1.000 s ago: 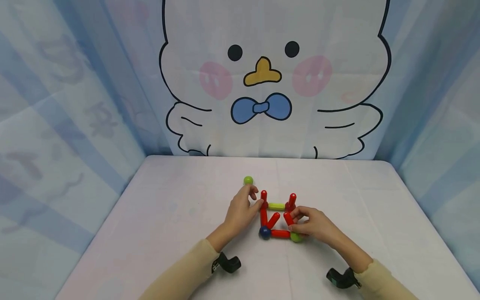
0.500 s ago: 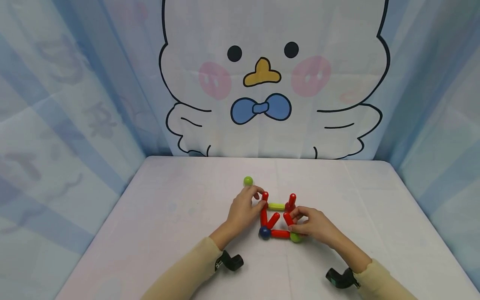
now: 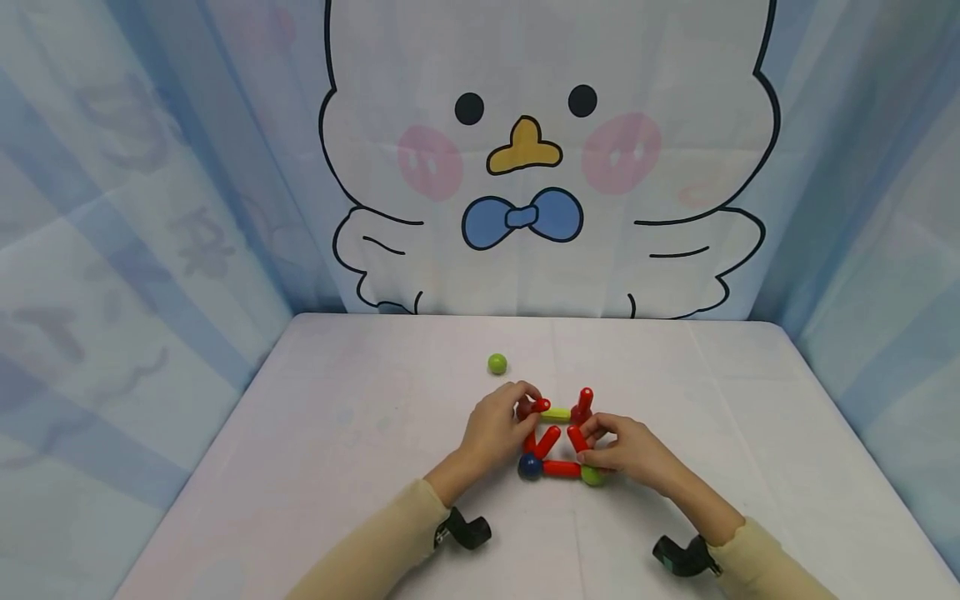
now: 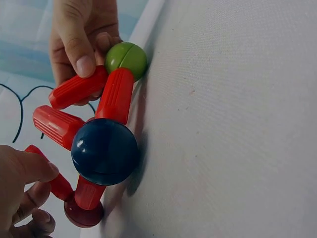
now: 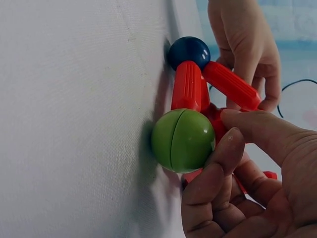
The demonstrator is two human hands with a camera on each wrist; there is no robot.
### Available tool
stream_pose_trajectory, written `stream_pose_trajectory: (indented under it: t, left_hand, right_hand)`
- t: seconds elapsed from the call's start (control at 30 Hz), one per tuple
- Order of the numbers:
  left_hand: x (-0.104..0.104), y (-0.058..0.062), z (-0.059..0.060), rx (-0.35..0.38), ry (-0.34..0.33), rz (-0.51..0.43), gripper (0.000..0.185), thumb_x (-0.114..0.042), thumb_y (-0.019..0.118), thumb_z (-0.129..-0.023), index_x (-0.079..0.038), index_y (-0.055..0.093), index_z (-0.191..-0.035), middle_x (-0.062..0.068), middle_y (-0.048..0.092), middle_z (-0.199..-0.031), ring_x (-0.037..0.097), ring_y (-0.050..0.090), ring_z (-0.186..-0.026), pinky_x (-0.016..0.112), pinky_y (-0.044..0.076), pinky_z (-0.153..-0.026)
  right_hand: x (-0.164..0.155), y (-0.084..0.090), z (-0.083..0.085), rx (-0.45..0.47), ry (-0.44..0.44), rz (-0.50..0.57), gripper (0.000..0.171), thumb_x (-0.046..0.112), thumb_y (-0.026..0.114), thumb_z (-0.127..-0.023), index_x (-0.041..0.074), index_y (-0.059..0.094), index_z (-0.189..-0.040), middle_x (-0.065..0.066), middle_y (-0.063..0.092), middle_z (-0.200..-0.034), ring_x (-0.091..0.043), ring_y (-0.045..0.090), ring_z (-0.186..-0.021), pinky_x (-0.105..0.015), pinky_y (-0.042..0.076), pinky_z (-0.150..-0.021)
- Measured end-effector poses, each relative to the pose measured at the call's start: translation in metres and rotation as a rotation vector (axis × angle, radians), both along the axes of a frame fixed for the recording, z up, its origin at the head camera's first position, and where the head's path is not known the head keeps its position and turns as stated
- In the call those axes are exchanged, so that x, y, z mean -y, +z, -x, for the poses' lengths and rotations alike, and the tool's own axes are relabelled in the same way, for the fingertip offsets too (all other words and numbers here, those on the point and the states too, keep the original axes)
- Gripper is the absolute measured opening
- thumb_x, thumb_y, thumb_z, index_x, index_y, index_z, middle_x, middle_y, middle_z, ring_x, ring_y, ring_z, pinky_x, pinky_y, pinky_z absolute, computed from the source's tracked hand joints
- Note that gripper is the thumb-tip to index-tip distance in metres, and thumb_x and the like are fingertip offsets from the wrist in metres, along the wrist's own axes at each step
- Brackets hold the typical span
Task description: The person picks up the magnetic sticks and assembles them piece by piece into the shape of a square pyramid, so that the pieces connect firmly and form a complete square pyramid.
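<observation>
Red and yellow magnetic sticks joined by balls form a four-sided frame on the table. My left hand (image 3: 491, 425) holds a red stick (image 4: 59, 186) at the back left corner, on a dark red ball (image 4: 83, 212); the stick leans inward to the right. With thumb and fingers, my right hand (image 3: 630, 450) pinches another red stick (image 3: 577, 437) standing tilted on the green ball (image 5: 183, 141) at the front right. The blue ball (image 4: 105, 151) at the front left bears a slanted red stick (image 3: 549, 441). Along the back lies the yellow stick (image 3: 557, 414).
A loose green ball (image 3: 497, 364) lies behind the frame, beyond my left hand. At the back right corner a red stick (image 3: 585, 400) points upward. Patterned curtains (image 3: 135, 250) surround the white table (image 3: 300, 433) at the back and sides.
My left hand has shifted right and slightly nearer, and the back left red stick has gone from upright to leaning right. My right hand has stayed in place.
</observation>
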State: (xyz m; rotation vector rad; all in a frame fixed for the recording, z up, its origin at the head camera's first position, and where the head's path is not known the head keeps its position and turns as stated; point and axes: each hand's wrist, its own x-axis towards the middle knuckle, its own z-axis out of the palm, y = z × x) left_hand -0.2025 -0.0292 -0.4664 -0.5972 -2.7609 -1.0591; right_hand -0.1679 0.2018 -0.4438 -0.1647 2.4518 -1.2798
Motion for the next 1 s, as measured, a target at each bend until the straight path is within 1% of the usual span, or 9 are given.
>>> stream_pose_trajectory:
  t: [0.23,0.43,0.57,0.63,0.73,0.8,0.87,0.9,1.0]
  left_hand:
    - [-0.002,-0.003,0.000,0.027,-0.045,0.008,0.021,-0.012,0.076,-0.092,-0.018,0.068,-0.111,-0.005,0.065,-0.089,0.005,0.054,-0.075,0.017,0.048,-0.068]
    - [-0.001,-0.003,-0.001,0.038,-0.057,0.007,0.020,-0.013,0.076,-0.093,-0.017,0.068,-0.111,-0.006,0.064,-0.090,0.006,0.053,-0.075,0.017,0.048,-0.068]
    - [0.006,0.001,0.000,0.067,-0.087,-0.002,0.022,-0.018,0.075,-0.095,-0.017,0.067,-0.115,-0.004,0.064,-0.097,0.008,0.056,-0.081,0.017,0.050,-0.072]
    - [0.013,0.004,0.002,0.092,-0.110,-0.006,0.025,-0.023,0.074,-0.095,-0.016,0.067,-0.118,-0.002,0.064,-0.103,0.012,0.057,-0.088,0.019,0.051,-0.075]
    - [0.024,0.011,0.008,0.141,-0.154,0.013,0.036,-0.031,0.076,-0.094,-0.015,0.067,-0.124,0.000,0.061,-0.117,0.018,0.058,-0.102,0.026,0.053,-0.084]
    - [0.029,0.016,0.012,0.184,-0.189,0.044,0.048,-0.037,0.080,-0.091,-0.014,0.065,-0.130,0.001,0.058,-0.128,0.021,0.056,-0.114,0.033,0.053,-0.094]
    - [0.032,0.019,0.013,0.219,-0.221,0.109,0.062,-0.045,0.083,-0.085,-0.015,0.062,-0.136,0.001,0.055,-0.137,0.021,0.052,-0.124,0.039,0.052,-0.103]
    - [0.032,0.020,0.013,0.233,-0.236,0.142,0.068,-0.048,0.084,-0.083,-0.016,0.060,-0.138,0.001,0.054,-0.140,0.022,0.051,-0.127,0.041,0.052,-0.105]
    - [0.030,0.020,0.012,0.242,-0.267,0.236,0.081,-0.055,0.086,-0.077,-0.018,0.056,-0.142,0.001,0.053,-0.144,0.020,0.048,-0.131,0.040,0.051,-0.106]
  right_hand:
    - [0.000,-0.001,0.000,0.002,0.008,0.015,0.028,0.014,0.080,-0.087,0.006,0.065,-0.109,-0.009,0.063,-0.102,-0.020,0.065,-0.077,-0.032,0.055,-0.070]
    - [0.001,0.000,0.000,0.001,0.001,0.007,0.029,0.014,0.081,-0.087,0.006,0.065,-0.110,-0.009,0.063,-0.103,-0.020,0.064,-0.076,-0.032,0.055,-0.070]
    - [-0.001,0.003,0.001,0.013,0.015,-0.005,0.029,0.018,0.079,-0.089,0.007,0.066,-0.112,-0.007,0.064,-0.105,-0.019,0.063,-0.081,-0.032,0.058,-0.072]
    - [-0.003,0.006,0.002,0.011,0.019,-0.013,0.028,0.020,0.077,-0.091,0.007,0.066,-0.113,-0.007,0.064,-0.106,-0.018,0.064,-0.082,-0.033,0.059,-0.074]
    - [-0.009,0.014,0.006,-0.026,-0.019,-0.041,0.027,0.020,0.074,-0.093,0.005,0.065,-0.115,-0.008,0.065,-0.106,-0.017,0.065,-0.079,-0.034,0.061,-0.074]
    - [-0.012,0.018,0.010,-0.066,-0.061,-0.059,0.029,0.020,0.073,-0.095,0.004,0.064,-0.116,-0.009,0.065,-0.106,-0.018,0.067,-0.076,-0.034,0.061,-0.073]
    - [-0.013,0.021,0.013,-0.101,-0.103,-0.070,0.033,0.020,0.073,-0.095,0.003,0.062,-0.120,-0.012,0.066,-0.108,-0.018,0.068,-0.075,-0.033,0.061,-0.073]
    - [-0.013,0.022,0.015,-0.114,-0.116,-0.070,0.035,0.020,0.073,-0.095,0.003,0.061,-0.123,-0.013,0.066,-0.110,-0.019,0.069,-0.076,-0.033,0.061,-0.074]
    - [-0.012,0.021,0.020,-0.140,-0.138,-0.060,0.041,0.020,0.073,-0.096,0.004,0.059,-0.130,-0.018,0.067,-0.120,-0.019,0.070,-0.077,-0.033,0.061,-0.076]
